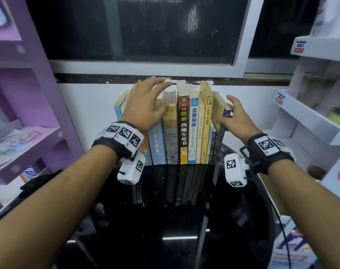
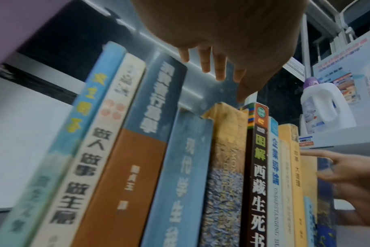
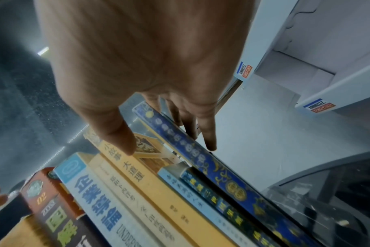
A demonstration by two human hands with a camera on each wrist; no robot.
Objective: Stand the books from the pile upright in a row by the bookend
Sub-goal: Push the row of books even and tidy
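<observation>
A row of several books stands upright on the black glossy table (image 1: 165,226) against the white wall; among them are a brown-spined book (image 1: 183,131) and a light blue one (image 1: 193,131). My left hand (image 1: 161,96) is spread with straight fingers (image 2: 220,73) over the tops of the left-hand books. My right hand (image 1: 226,111) is at the row's right end. Its thumb (image 3: 125,142) lies against a yellow book (image 3: 150,180) and its fingers (image 3: 209,142) reach behind the leaning dark blue book (image 3: 203,158). No bookend shows.
A purple shelf unit (image 1: 29,133) stands close on the left and white shelves (image 1: 311,117) close on the right, one holding a white detergent bottle (image 2: 325,103). A dark window (image 1: 146,26) is above the wall. A black cable (image 1: 282,230) hangs by my right forearm.
</observation>
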